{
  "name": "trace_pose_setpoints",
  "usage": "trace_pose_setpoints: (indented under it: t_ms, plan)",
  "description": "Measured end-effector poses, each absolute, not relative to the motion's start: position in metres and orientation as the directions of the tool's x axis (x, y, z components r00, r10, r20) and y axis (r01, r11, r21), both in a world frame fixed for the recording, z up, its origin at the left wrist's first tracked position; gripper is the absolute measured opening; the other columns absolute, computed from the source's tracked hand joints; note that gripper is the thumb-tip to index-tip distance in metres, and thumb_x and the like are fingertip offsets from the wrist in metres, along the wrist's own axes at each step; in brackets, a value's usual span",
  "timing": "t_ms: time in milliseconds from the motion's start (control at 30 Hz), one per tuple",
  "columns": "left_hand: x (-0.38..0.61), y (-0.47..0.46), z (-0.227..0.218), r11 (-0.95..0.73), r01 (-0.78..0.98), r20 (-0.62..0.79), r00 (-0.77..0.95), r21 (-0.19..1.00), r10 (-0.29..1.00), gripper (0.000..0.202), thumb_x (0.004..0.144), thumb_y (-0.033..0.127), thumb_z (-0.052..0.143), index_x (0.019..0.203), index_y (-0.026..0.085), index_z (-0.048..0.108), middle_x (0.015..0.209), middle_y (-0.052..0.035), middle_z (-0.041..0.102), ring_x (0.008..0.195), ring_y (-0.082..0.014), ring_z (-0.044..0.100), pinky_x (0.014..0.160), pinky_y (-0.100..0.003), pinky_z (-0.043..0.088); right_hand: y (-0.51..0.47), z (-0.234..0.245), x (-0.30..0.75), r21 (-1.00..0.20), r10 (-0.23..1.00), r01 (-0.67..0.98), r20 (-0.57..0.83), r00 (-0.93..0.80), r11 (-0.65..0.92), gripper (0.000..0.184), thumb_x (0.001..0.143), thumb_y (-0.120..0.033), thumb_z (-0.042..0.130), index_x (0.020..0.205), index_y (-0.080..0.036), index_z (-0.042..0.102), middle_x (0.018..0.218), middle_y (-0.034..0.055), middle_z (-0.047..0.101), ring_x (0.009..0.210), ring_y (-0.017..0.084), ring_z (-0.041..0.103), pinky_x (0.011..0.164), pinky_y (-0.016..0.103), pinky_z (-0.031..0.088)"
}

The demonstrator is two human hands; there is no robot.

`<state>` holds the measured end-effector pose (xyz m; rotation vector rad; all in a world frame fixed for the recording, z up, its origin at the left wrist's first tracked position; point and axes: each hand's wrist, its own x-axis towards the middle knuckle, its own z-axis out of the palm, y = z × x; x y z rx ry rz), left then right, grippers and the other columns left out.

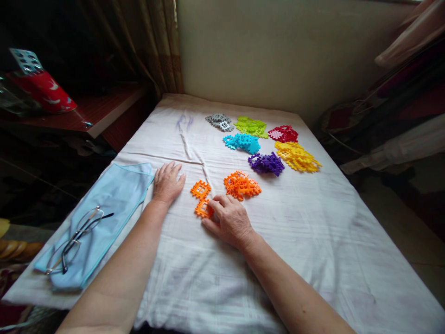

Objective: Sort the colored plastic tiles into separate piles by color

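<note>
My right hand [230, 219] rests on the white cloth with its fingers curled onto an orange square plastic tile [203, 209]. A second orange tile [200, 189] lies just above that one. To their right sits a pile of orange tiles [242, 185]. My left hand [168, 182] lies flat on the cloth, fingers stretched out, holding nothing, just left of the two loose tiles.
Further back lie piles of tiles sorted by colour: purple [266, 163], yellow [296, 157], cyan [242, 142], red [282, 134], green [251, 126], grey [219, 121]. A light blue cloth [114, 195] with eyeglasses [74, 239] lies at the left edge. A dark wooden shelf [100, 109] stands left.
</note>
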<state>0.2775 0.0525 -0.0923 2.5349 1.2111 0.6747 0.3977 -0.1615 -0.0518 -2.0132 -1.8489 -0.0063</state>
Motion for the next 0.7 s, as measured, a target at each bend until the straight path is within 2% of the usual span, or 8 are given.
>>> trace_pose_setpoints:
  t_ms: [233,367,533,700]
  plan:
    - [0.278,0.051,-0.090,-0.620,0.667,0.297,0.546,0.413,0.784,0.042,0.085,0.037,0.051,0.123,0.023,0.062,0.141,-0.0123,0.053,0.135,-0.0330,0.040,0.115,-0.051,0.023,-0.164,-0.056,0.405,-0.353,0.943,0.935,0.300,0.142,-0.029,0.027,0.080,-0.038,0.069,0.100,-0.020,0.066,0.103,0.0077,0.066,0.093,0.022,0.057,0.084,0.034,0.044]
    - [0.278,0.051,-0.090,-0.619,0.663,0.302,0.541,0.421,0.785,0.040,0.085,0.037,0.051,0.122,0.026,0.063,0.140,-0.0104,0.055,0.135,-0.0317,0.041,0.115,-0.050,0.024,-0.166,-0.058,0.414,-0.328,0.908,0.944,0.384,0.168,-0.036,0.028,0.084,-0.041,0.065,0.100,-0.018,0.065,0.102,0.0088,0.068,0.093,0.023,0.058,0.085,0.034,0.043]
    - [0.278,0.051,-0.090,-0.623,0.660,0.315,0.538,0.420,0.782,0.039,0.084,0.037,0.053,0.121,0.027,0.063,0.139,-0.0095,0.056,0.134,-0.0314,0.042,0.114,-0.050,0.024,-0.166,-0.063,0.426,-0.255,0.847,0.953,0.458,0.269,-0.165,0.022,0.092,-0.036,0.054,0.097,-0.018,0.066,0.086,0.0070,0.072,0.080,0.020,0.063,0.077,0.030,0.041]
    - [0.278,0.051,-0.089,-0.624,0.660,0.295,0.551,0.419,0.781,0.041,0.085,0.036,0.051,0.122,0.024,0.063,0.141,-0.0118,0.054,0.135,-0.0335,0.041,0.114,-0.051,0.024,-0.167,-0.067,0.436,-0.252,0.776,0.910,0.476,0.413,-0.329,0.026,0.095,-0.032,0.048,0.100,-0.018,0.069,0.074,0.0048,0.072,0.066,0.017,0.063,0.065,0.027,0.039]
